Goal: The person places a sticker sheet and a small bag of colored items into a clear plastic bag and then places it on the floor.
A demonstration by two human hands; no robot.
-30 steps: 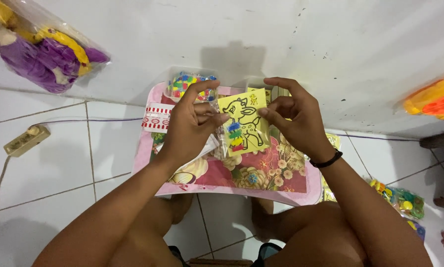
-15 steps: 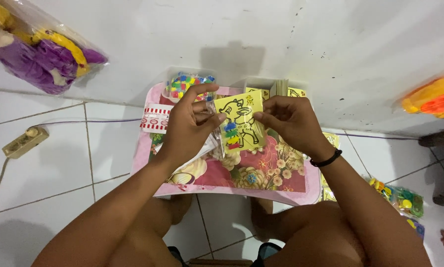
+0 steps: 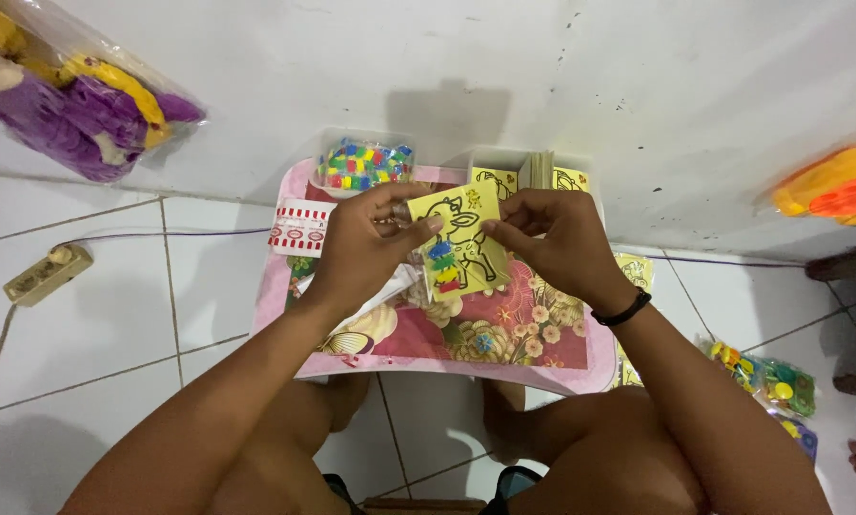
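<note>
Both my hands hold a small yellow card [image 3: 463, 238] with a black line drawing of an animal, above a pink floral lap table [image 3: 504, 334]. My left hand [image 3: 371, 243] pinches the card's left edge, with thumb on its face. My right hand [image 3: 552, 238], a black band at its wrist, grips the right edge. A strip of small coloured pots [image 3: 443, 267] lies against the card's lower left. Crumpled clear plastic [image 3: 395, 286] sits under my left hand.
A clear tub of multicoloured small pieces [image 3: 363, 164] and a box of yellow cards [image 3: 540, 172] stand at the table's far edge by the white wall. A red-and-white packet [image 3: 299, 226] lies left. On the tiled floor are a power strip [image 3: 45, 274], bagged toys [image 3: 762, 377] and a plush bag [image 3: 75, 105].
The card has been drawn slightly closer to me and turned flatter between both hands. The hands stay in nearly the same place.
</note>
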